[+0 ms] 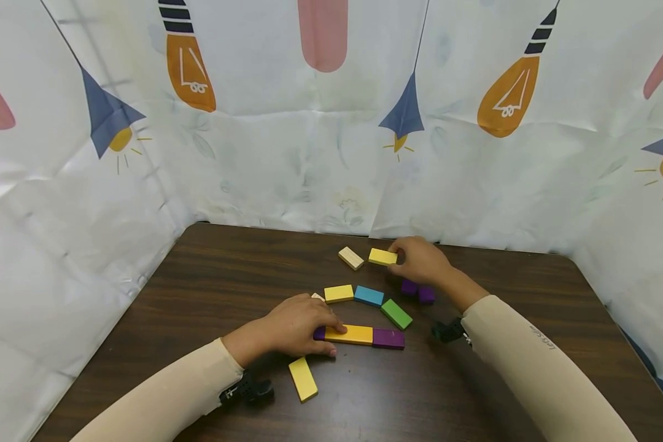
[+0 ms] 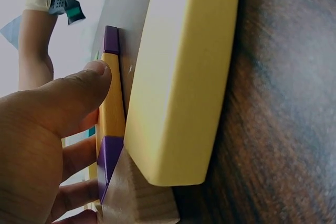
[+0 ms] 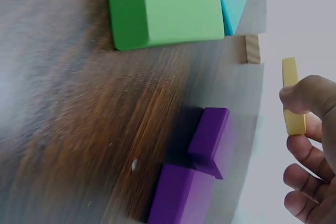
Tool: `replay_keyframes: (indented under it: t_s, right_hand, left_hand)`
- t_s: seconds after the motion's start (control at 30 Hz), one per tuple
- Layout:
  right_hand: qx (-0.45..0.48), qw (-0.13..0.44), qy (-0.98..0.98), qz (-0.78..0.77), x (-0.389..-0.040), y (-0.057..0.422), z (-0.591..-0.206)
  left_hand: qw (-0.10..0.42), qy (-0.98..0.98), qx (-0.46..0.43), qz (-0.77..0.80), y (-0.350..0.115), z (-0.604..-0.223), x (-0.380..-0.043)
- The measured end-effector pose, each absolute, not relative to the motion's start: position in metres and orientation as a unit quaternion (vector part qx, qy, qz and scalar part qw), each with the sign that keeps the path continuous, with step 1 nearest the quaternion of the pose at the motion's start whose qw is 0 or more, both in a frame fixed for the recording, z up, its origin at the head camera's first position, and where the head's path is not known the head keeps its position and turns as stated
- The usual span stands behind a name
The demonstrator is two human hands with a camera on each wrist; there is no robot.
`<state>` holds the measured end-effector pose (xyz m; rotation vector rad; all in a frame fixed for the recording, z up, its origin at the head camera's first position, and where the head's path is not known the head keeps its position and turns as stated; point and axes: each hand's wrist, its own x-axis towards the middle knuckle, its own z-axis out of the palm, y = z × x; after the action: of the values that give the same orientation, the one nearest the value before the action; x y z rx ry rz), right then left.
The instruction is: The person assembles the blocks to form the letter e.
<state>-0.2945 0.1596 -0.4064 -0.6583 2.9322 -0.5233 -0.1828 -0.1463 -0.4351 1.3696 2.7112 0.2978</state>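
Note:
My left hand [image 1: 301, 325] lies over the left end of a row of blocks, fingers and thumb loosely spread. Its index finger touches the orange block [image 1: 356, 334], and its thumb is at the near edge. A purple block [image 2: 109, 158] at that end is partly hidden by the hand; another purple block [image 1: 388, 339] ends the row on the right. At the far side, my right hand [image 1: 422, 264] pinches a yellow block [image 3: 291, 95] between thumb and fingers. A plain wooden block [image 1: 350, 258] lies left of it.
Behind the row are a yellow block [image 1: 339, 294], a blue block [image 1: 369, 296] and a green block [image 1: 396, 314]. Two purple blocks [image 3: 210, 140] sit under the right wrist. Another yellow block [image 1: 303, 379] lies near the left wrist. A printed curtain [image 1: 287, 159] hangs behind the table.

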Motion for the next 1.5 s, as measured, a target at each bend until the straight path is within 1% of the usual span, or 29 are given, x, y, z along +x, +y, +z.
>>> replay_keyframes:
  t_s: [0.13,0.47,0.83,1.17,1.5]
  right_hand:
    - [-0.237,0.035,0.955,-0.176,-0.285,0.166,-0.402]
    - [-0.281,0.011,0.943,-0.181,-0.254,0.17,-0.402]
    - [-0.291,0.006,0.94,-0.179,-0.222,0.168,-0.406]
    - [-0.299,-0.004,0.936,-0.184,-0.197,0.167,-0.412]
    - [-0.296,-0.001,0.935,-0.193,-0.173,0.165,-0.416]
  left_hand:
    - [0.039,0.887,0.449,0.096,-0.147,-0.436,-0.184]
    - [0.051,0.89,0.443,0.091,-0.148,-0.434,-0.185]
    - [0.06,0.891,0.44,0.095,-0.148,-0.433,-0.185]
    - [0.056,0.89,0.442,0.096,-0.148,-0.434,-0.184]
    - [0.059,0.89,0.441,0.096,-0.147,-0.432,-0.182]
